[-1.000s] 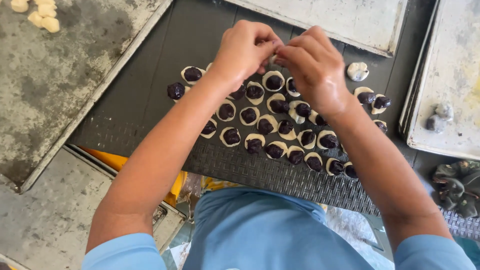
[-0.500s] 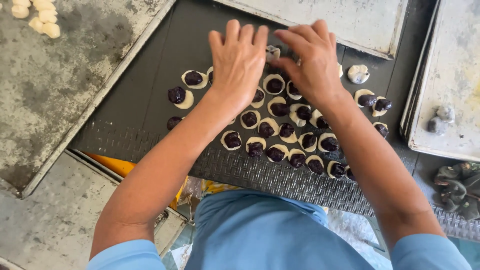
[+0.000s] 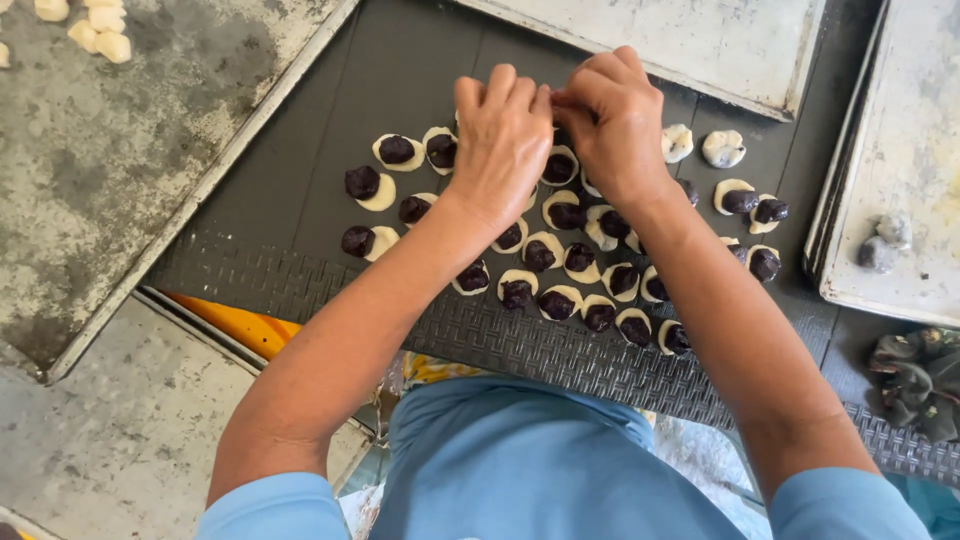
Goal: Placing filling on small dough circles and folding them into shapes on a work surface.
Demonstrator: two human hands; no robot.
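Over the middle of the dark ridged mat (image 3: 300,200), both hands met above a spread of small dough rounds (image 3: 560,300), each topped with a dark ball of filling. The left hand (image 3: 503,140) lay palm down with its fingers held together, covering several rounds near the far edge of the mat. The right hand (image 3: 612,115) was curled just beside it, fingertips pinched at the left hand's fingertips; what the pinch held, if anything, could not be told, for the hands hid it. More filled rounds lay to the left of the left wrist and in rows toward the near edge, under both forearms. Two closed pale dough balls (image 3: 700,147) sat right of the right hand. A worn metal tray (image 3: 130,180) lay against the mat's left edge, with pale dough lumps (image 3: 95,20) at its far corner. Another tray (image 3: 720,50) lay beyond the hands, and a third (image 3: 900,150) at the right held two grey lumps (image 3: 880,243).
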